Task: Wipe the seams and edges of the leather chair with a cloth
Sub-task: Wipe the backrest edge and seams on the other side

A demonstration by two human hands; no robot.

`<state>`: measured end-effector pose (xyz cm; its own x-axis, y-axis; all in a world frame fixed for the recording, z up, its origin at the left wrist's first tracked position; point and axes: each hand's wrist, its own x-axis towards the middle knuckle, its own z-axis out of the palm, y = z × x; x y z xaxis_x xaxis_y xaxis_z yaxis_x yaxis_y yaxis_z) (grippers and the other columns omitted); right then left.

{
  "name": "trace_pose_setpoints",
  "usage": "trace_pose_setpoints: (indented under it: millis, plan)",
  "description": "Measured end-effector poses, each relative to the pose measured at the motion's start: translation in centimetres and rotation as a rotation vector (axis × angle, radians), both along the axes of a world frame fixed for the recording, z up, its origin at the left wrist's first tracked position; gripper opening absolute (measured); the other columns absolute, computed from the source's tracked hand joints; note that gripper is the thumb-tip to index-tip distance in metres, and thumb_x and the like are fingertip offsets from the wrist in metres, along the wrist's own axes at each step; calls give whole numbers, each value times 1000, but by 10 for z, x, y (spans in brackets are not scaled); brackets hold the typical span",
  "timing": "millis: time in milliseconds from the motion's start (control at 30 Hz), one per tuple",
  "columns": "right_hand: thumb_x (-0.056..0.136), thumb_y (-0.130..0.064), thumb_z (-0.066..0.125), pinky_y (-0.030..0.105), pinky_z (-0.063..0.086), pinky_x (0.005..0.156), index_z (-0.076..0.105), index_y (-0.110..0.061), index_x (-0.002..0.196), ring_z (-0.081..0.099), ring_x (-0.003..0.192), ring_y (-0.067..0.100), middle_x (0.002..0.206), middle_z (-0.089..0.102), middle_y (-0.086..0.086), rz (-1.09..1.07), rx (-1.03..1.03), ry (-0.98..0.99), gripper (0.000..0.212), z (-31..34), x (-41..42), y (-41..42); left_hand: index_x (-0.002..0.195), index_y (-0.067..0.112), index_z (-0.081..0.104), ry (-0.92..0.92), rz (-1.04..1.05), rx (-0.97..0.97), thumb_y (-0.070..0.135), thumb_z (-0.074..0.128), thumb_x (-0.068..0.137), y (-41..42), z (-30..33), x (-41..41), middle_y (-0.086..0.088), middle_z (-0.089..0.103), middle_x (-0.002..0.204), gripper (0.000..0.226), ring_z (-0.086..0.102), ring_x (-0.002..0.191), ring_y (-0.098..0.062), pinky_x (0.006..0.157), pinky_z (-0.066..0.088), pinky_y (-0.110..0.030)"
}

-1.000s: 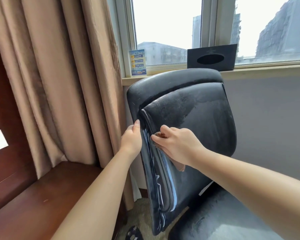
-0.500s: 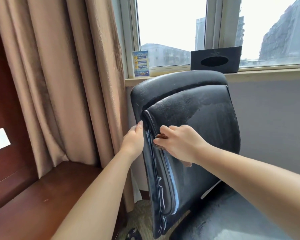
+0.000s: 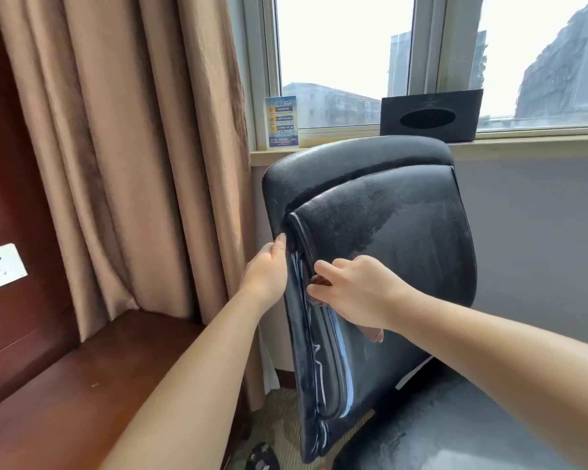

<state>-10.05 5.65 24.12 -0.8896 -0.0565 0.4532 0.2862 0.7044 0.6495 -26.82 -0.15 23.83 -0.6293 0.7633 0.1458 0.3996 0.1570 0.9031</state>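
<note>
Chair [image 3: 387, 252]: standing by the window wall, backrest upright, black leather, glossy, padded and yielding under pressure.
Seam [image 3: 302, 252]: running down the left edge as a raised piped ridge, narrow groove beside it.
Left hand [image 3: 267, 271]: clamping the backrest's outer edge, thumb on the front, steadying it.
Right hand [image 3: 353, 293]: closing on a cloth [image 3: 321, 281], pressing it into the seam.
Cloth: brown, soft, mostly hidden, probably folded small.
Grip advice: bracing the stiff edge, pinching the cloth at fingertips.
</note>
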Motion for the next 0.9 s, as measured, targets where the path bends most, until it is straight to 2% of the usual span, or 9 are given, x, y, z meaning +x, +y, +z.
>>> trace_pose_setpoints:
  millis: [133,267,433,600,733,800,833,900]
  plan:
    - [59,-15,75,23,27,36,67,-27,80,45,49,17,77,50,1,-76,-56,114,26,12,-3,0,144,28,39,5,-7,-9,62,22,97,-1,2,1,-4,48,142,61,50,122,-32,103,44,-51]
    - [60,-17,76,23,27,35,67,-26,81,45,47,17,77,50,1,-66,-49,85,24,1,-5,-2,144,27,39,-9,-14,-9,62,23,97,-3,3,2,-3,47,142,60,51,122,-32,103,44,-51]
    - [64,-24,78,21,22,38,67,-25,79,48,45,18,76,52,1,-124,-156,241,19,10,-14,-6,143,30,39,-40,-46,-5,63,24,96,-6,6,3,-1,47,143,60,52,122,-32,104,43,-50]
    - [64,-26,78,22,23,36,67,-24,77,48,44,17,78,52,1,-80,-72,158,18,3,-18,-5,143,28,39,-100,-77,-3,59,28,98,-11,12,6,0,48,142,57,55,120,-30,99,48,-48]
    - [58,-26,83,21,20,39,66,-24,74,49,44,19,75,52,2,-133,-184,317,22,14,-25,-7,143,25,40,-143,-78,2,56,30,99,-14,16,10,-2,51,139,55,55,120,-30,95,52,-48]
    - [58,-22,82,22,25,35,66,-21,76,48,46,19,77,52,2,-114,-196,325,24,1,-26,-10,133,22,50,-154,-78,26,56,33,98,-17,16,11,-6,58,130,51,59,114,-30,93,53,-49]
    - [60,-22,81,23,28,33,65,-21,78,48,47,19,79,52,3,-89,-193,308,24,-6,-25,-9,118,21,57,-140,-71,53,54,35,99,-18,16,11,-7,62,123,44,62,109,-32,93,53,-49]
    - [63,-23,79,24,31,33,66,-21,80,48,47,19,79,51,3,-63,-182,277,22,-11,-20,-8,83,25,53,-121,-43,118,48,41,99,-20,18,12,-9,65,107,31,64,103,-37,93,52,-51]
